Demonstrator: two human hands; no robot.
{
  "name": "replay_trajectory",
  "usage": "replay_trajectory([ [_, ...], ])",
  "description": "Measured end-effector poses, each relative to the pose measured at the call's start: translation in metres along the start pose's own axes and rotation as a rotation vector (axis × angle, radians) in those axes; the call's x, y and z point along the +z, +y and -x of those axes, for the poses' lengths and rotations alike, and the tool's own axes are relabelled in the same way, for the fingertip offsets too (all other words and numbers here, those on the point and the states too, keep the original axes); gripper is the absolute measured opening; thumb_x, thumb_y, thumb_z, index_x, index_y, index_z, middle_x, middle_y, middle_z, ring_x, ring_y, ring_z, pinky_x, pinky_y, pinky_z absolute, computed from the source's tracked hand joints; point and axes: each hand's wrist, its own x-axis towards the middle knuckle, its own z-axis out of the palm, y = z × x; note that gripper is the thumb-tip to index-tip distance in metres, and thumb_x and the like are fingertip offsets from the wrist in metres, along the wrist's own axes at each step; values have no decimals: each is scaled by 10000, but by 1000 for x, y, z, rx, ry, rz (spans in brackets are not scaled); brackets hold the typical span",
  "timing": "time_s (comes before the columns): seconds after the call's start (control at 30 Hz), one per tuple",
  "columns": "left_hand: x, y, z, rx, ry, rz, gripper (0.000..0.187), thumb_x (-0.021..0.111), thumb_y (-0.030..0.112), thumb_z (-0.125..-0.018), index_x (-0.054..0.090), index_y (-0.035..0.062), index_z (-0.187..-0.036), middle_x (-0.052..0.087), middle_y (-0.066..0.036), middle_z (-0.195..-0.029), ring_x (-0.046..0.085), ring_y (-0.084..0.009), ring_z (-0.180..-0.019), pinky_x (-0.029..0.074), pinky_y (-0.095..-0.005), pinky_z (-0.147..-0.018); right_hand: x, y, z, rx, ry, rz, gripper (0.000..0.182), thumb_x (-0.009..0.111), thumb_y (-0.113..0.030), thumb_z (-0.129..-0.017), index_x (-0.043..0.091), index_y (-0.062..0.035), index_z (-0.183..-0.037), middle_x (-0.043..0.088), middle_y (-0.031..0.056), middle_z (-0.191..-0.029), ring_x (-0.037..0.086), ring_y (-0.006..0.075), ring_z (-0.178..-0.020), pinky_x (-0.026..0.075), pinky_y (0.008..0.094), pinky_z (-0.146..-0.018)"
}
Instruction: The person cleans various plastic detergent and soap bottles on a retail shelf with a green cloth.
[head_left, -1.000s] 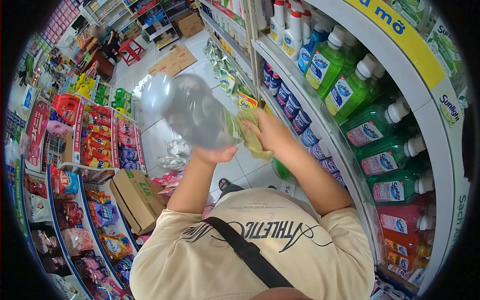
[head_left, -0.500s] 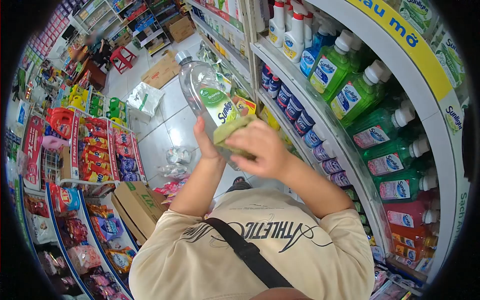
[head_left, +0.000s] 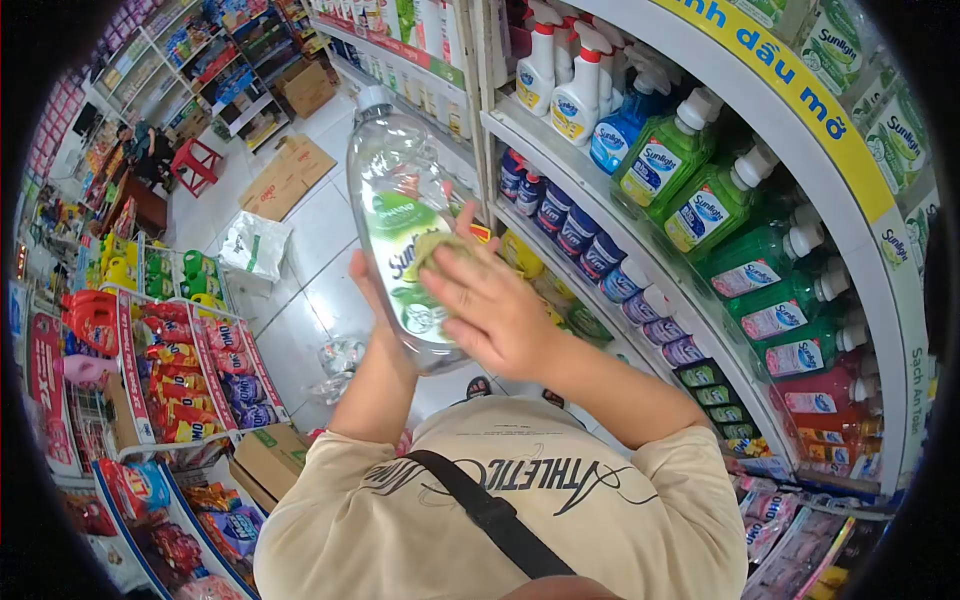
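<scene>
A large clear Sunlight bottle with a green and white label and a pale cap stands nearly upright in front of my chest. My left hand is wrapped around its lower part, with the thumb at the left edge and fingertips showing past the right edge. A green cloth lies against the label. Over it, my right hand presses the cloth to the bottle, covering part of it.
Shelves of Sunlight bottles and Vim containers curve along my right. Detergent racks and a cardboard box stand left. Flat cardboard, a white bag and a red stool are on the floor; a person is beyond.
The bottle has turned its label more toward me and sits slightly lower. My right hand has flattened with the cloth over the label. The view has shifted, showing more of the right shelf.
</scene>
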Motion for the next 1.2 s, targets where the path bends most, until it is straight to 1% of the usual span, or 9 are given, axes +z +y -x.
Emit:
replay_trajectory([
  [0.1, -26, 3, -5, -124, -100, -35, 991, 526, 724, -625, 197, 185, -1388, 210, -125, -1428, 222, -347, -1295, 184, -524, -1046, 0, -2, -9, -64, 36, 226, 450, 554, -126, -773, 502, -44, -1212, 362, 171, -1335, 252, 444, -1260, 230, 514, -1018],
  [0.13, -11, 3, 2, -162, 103, 92, 951, 640, 629, -597, 312, 107, -1321, 405, -136, -1296, 437, -312, -1156, 344, -459, -987, -1, 4, -15, -27, 87, 267, 434, 540, -124, -781, 510, -35, -1205, 353, 175, -1338, 214, 447, -1275, 192, 520, -1029],
  [0.2, -38, -8, 15, -335, 12, 185, 932, 614, 657, -601, 343, 103, -1299, 453, -149, -1243, 484, -308, -1098, 386, -445, -949, -15, 20, -30, 28, 260, 337, 433, 506, -138, -815, 478, -13, -1229, 334, 179, -1349, 196, 394, -1299, 166, 464, -1050],
  [0.3, -14, -13, 25, -459, 43, 241, 937, 569, 724, -592, 388, 99, -1267, 531, -150, -1137, 564, -295, -966, 489, -399, -808, -21, 23, -46, 286, 436, 124, 444, 467, -171, -858, 427, 5, -1263, 312, 191, -1359, 209, 322, -1307, 166, 388, -1056],
  [0.47, -32, -4, 13, -401, 19, 344, 998, 583, 748, -558, 354, 119, -1299, 484, -120, -1207, 543, -278, -1012, 486, -397, -823, 17, 15, -23, 520, 470, -300, 570, 494, -307, -862, 336, 23, -1300, 342, 281, -1298, 292, 410, -1237, 225, 407, -1023],
  [0.67, -25, -14, 4, -419, -106, 185, 976, 679, 623, -589, 306, 98, -1322, 412, -132, -1285, 463, -284, -1132, 406, -434, -946, -6, 2, 11, 519, 43, 732, 619, 565, -410, -797, 415, 5, -1231, 412, 272, -1225, 344, 474, -1159, 251, 477, -988],
  [0.9, -25, -13, -1, -776, -234, -15, 1040, 702, 642, -507, 357, 40, -1282, 499, -146, -1167, 539, -264, -1018, 489, -393, -832, -27, -11, 12, 755, 549, -611, 707, 722, -212, -713, 336, 25, -1256, 484, 136, -1183, 488, 227, -1081, 385, 364, -926],
  [1.07, -67, -34, -9, -868, -359, -225, 817, 281, 679, -809, 264, 69, -1352, 392, -143, -1322, 419, -270, -1192, 369, -410, -972, -36, -26, 5, 624, 792, -567, 608, 682, -80, -729, 340, 3, -1225, 487, 138, -1153, 486, 211, -1080, 398, 338, -914],
  [1.2, -70, -51, -15, -1039, -332, -326, 748, 182, 637, -847, 223, 113, -1380, 348, -112, -1364, 380, -263, -1226, 344, -410, -990, -44, -43, -2, 511, 948, -595, 638, 670, -85, -743, 292, -18, -1252, 462, 148, -1177, 478, 231, -1091, 390, 366, -930],
])
